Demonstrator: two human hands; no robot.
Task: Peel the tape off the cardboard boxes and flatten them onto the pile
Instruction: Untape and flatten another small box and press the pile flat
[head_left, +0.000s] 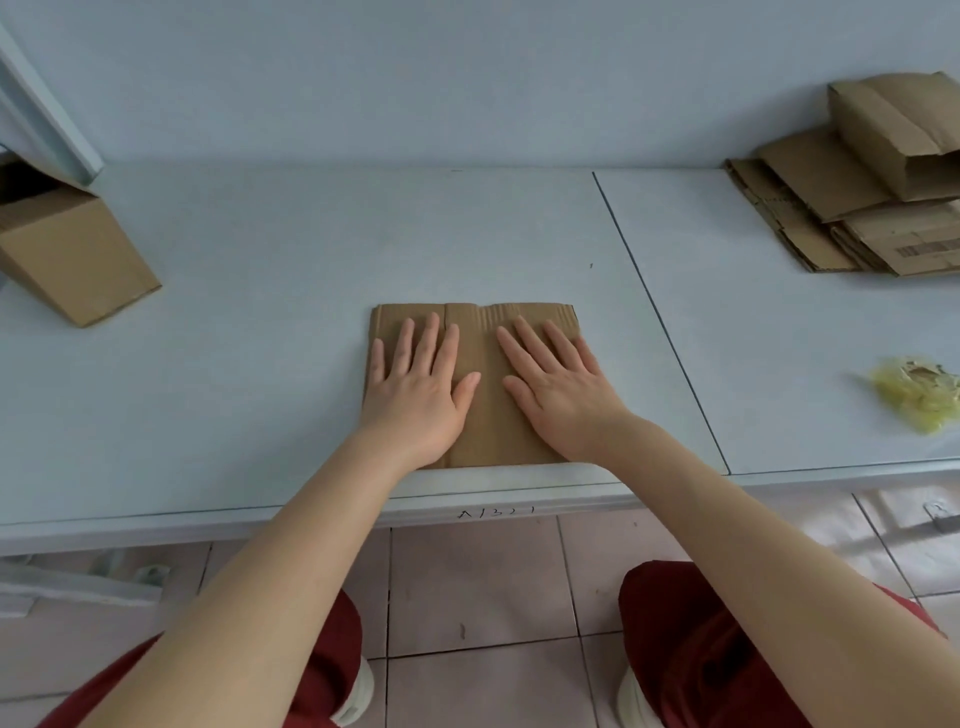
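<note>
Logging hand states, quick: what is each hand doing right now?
Left hand: open, pressing flat on the flattened cardboard box.
Right hand: open, pressing flat on it too.

Red trousers (675, 634), white shoes (359, 693)

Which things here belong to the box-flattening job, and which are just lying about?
Job: flattened box under left hand and right hand; cardboard pile, far right; unflattened box, far left; peeled tape wad, right.
Lying about: handwritten mark on the table's front edge.
</note>
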